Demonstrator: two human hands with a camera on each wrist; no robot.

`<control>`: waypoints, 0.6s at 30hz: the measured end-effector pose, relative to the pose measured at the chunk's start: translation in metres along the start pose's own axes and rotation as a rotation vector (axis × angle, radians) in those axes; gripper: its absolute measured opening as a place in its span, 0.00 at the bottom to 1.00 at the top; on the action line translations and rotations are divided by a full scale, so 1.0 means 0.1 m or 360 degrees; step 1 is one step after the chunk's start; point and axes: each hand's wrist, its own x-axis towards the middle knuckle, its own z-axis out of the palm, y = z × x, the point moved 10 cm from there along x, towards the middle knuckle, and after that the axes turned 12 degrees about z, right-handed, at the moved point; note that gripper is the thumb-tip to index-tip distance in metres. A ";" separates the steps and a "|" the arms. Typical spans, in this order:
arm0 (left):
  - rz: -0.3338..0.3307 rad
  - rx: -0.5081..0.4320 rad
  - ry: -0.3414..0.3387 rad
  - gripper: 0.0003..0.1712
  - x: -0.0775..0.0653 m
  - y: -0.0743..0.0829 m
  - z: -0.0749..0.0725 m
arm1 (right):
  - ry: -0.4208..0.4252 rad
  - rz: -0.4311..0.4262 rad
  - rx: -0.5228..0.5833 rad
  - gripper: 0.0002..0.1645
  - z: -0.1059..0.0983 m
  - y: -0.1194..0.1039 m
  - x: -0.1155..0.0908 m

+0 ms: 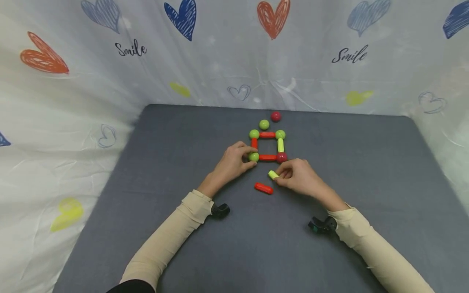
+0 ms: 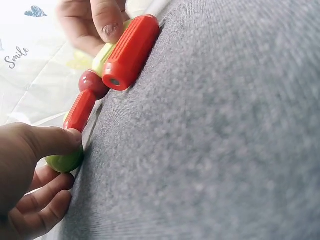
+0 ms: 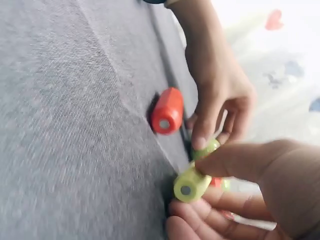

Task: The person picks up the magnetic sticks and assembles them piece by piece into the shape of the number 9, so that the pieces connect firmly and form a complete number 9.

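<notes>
A square of magnetic rods and balls lies on the grey table. My left hand pinches its near-left green ball between thumb and fingers. Red rods form the near, left and far sides, and a yellow-green rod forms the right side. At the near-right corner is a dark red ball. Just in front of that ball, my right hand pinches another yellow-green rod, its round metal end showing in the right wrist view. A loose red rod lies nearer, between the hands.
Behind the square sit a loose green ball and a loose red ball. A white curtain printed with hearts hangs along the table's far edge. Grey cloth covers the table.
</notes>
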 end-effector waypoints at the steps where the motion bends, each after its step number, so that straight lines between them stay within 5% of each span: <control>1: 0.0000 0.0006 0.0002 0.22 0.00 0.00 -0.01 | 0.0000 0.0071 0.0061 0.04 -0.03 0.07 0.00; 7: -0.0005 0.0017 -0.0009 0.21 0.01 0.00 -0.03 | -0.0003 0.0360 0.0405 0.09 -0.16 0.39 -0.01; 18: -0.0053 0.0016 -0.0060 0.22 0.01 0.00 -0.01 | 0.0035 0.0430 0.0642 0.13 -0.16 0.52 0.03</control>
